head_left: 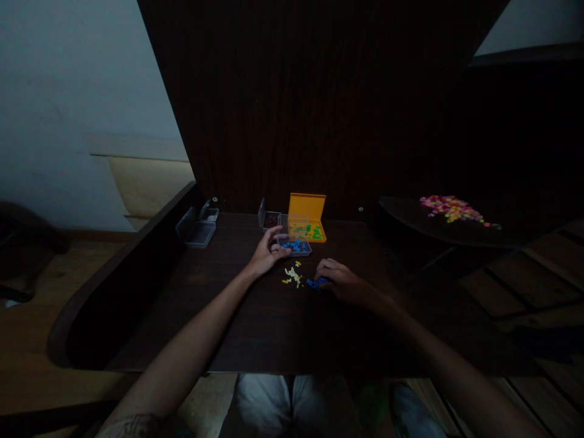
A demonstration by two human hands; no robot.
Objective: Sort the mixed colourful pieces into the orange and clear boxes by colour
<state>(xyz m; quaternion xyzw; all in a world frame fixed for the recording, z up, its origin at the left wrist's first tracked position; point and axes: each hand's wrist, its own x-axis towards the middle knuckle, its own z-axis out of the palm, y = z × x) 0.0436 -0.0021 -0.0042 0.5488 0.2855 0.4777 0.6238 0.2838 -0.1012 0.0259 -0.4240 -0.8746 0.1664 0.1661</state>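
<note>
Blue pcs [313,284] at R hand [341,281], fingers curled, can't tell if gripping; L hand [264,256] grips clear box [302,253] by its side.

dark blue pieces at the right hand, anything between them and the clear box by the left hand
Nothing visible: the yellow and pale pieces lie left of the direct line from the dark blue pieces at the right hand to the clear box, and the left hand is at the box's left side.

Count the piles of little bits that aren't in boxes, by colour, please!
Blue pile, at the right hand: 1
Pale-yellow scattered pile: 1
Mixed pink-and-yellow pile: 1
Total: 3
</note>
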